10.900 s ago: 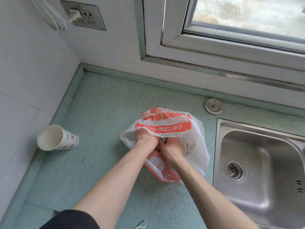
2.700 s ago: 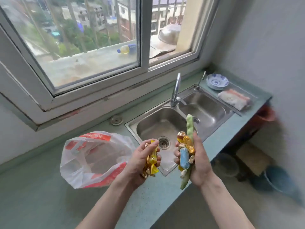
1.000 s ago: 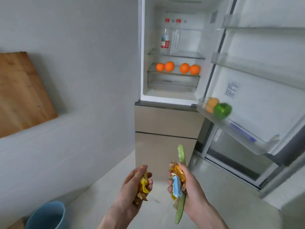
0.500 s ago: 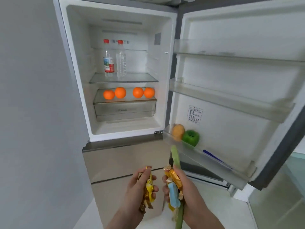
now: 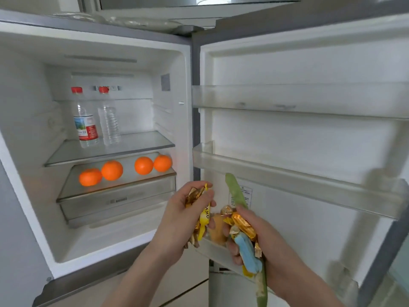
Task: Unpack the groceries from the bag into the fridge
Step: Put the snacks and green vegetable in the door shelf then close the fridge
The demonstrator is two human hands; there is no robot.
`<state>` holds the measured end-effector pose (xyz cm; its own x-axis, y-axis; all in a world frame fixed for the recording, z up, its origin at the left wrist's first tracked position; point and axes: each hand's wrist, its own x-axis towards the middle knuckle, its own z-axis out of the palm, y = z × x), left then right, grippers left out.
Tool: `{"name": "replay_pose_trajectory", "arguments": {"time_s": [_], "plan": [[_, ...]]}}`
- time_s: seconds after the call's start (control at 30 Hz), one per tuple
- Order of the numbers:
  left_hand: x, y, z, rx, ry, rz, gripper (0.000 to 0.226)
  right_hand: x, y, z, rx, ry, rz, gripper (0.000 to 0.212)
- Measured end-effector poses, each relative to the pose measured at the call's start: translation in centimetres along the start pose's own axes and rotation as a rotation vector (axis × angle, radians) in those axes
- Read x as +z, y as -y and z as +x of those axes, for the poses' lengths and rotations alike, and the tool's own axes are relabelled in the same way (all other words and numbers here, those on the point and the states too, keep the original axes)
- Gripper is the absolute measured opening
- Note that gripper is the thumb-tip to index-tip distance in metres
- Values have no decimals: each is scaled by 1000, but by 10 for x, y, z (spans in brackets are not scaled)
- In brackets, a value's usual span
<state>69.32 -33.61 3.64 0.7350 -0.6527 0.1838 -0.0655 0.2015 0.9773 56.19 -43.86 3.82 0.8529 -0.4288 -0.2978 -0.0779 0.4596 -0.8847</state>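
Observation:
The fridge stands open right in front of me, its door swung out to the right. My left hand grips a bunch of yellow and gold wrapped sweets. My right hand holds gold and blue wrapped sweets together with a long green packet that sticks up past the fingers. Both hands hover in front of the lowest door bin, where an orange-yellow fruit shows between them. The grocery bag is out of view.
Two water bottles stand on the upper glass shelf. Several oranges lie on the shelf above a clear drawer. Two bare door bins sit higher on the door. Below the fridge compartment are closed drawer fronts.
I have stepped closer to the fridge. Both hands have risen with their sweets and now sit in front of the lowest door bin, hiding the green fruit seen there before.

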Motion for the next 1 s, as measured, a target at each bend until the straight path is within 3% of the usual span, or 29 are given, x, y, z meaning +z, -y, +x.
{"name": "replay_pose_trajectory", "arguments": {"time_s": [0.13,0.27,0.33,0.4,0.47,0.63,0.83,1.0], "plan": [[5,-10,36,79,34,22,16,6,27,19,-22,105,113,40],[1,-18,64,144,59,42,17,19,58,50,-86,-22,-168,48],[-3,-25,79,188,73,88,16,29,78,51,-75,36,-291,48],[-7,-32,95,232,95,145,16,35,96,42,-35,97,-159,40],[-11,-41,112,280,140,221,16,26,108,34,-58,136,-191,38],[-12,-60,145,352,291,413,15,22,146,30,-177,-22,-513,33],[-5,-65,179,395,349,532,11,16,171,40,-206,-201,-869,35],[4,-70,201,501,428,708,17,-2,178,64,-353,-326,-1212,24]]}}
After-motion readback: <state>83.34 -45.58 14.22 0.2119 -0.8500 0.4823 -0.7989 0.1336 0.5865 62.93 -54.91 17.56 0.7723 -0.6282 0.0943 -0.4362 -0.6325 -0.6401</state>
